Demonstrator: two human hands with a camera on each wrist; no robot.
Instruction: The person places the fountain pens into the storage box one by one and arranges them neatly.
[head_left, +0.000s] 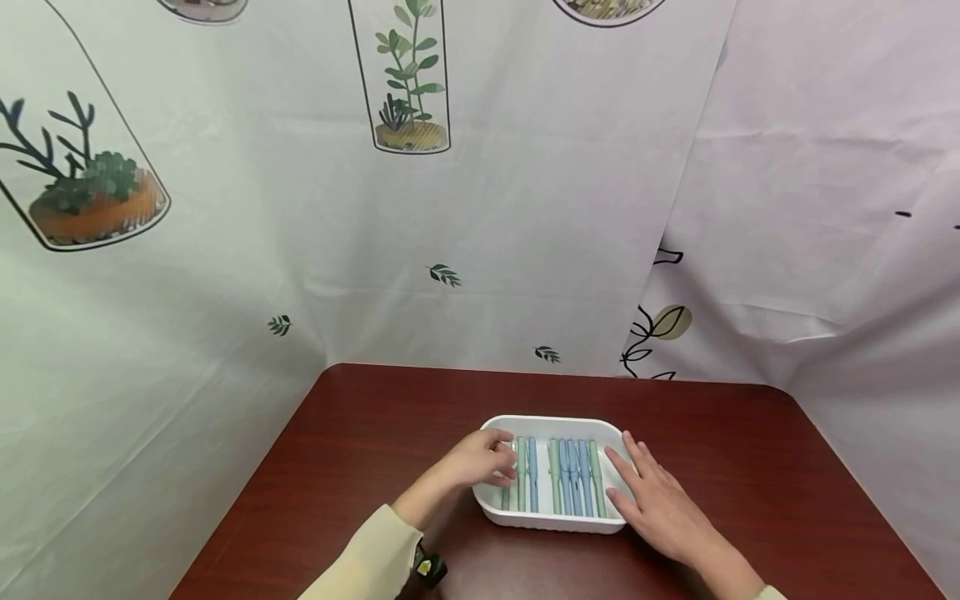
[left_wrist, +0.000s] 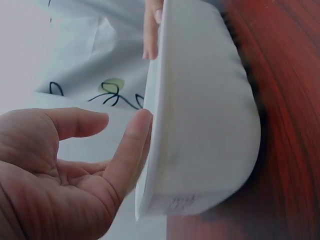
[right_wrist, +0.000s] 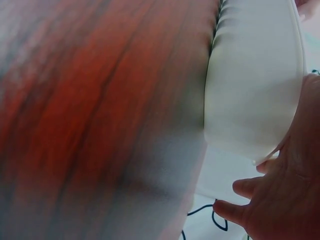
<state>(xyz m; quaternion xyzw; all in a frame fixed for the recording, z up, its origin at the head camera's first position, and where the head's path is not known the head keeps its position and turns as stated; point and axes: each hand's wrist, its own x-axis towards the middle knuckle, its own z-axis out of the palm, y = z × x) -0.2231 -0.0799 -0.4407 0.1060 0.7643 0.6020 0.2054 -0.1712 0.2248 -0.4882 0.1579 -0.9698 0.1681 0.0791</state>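
A white oblong tray (head_left: 555,524) holds slim, pale green and blue pens laid side by side. At its left lie green pens (head_left: 521,475) and a blue pen (head_left: 533,475); right of a gap lies a row of several blue pens (head_left: 573,479) edged by green ones. My left hand (head_left: 480,458) hovers over the left end, fingers loosely bent, partly covering a green pen. In the left wrist view, its fingers are at the tray's rim with nothing between them. My right hand (head_left: 663,508) rests along the right rim, fingers spread and straight.
The tray stands on a dark red wooden table (head_left: 405,400). Behind the table hangs a pale cloth (head_left: 525,250) printed with plants and leaves. A dark object with a yellow-green mark (head_left: 427,568) is by my left sleeve (head_left: 375,554).
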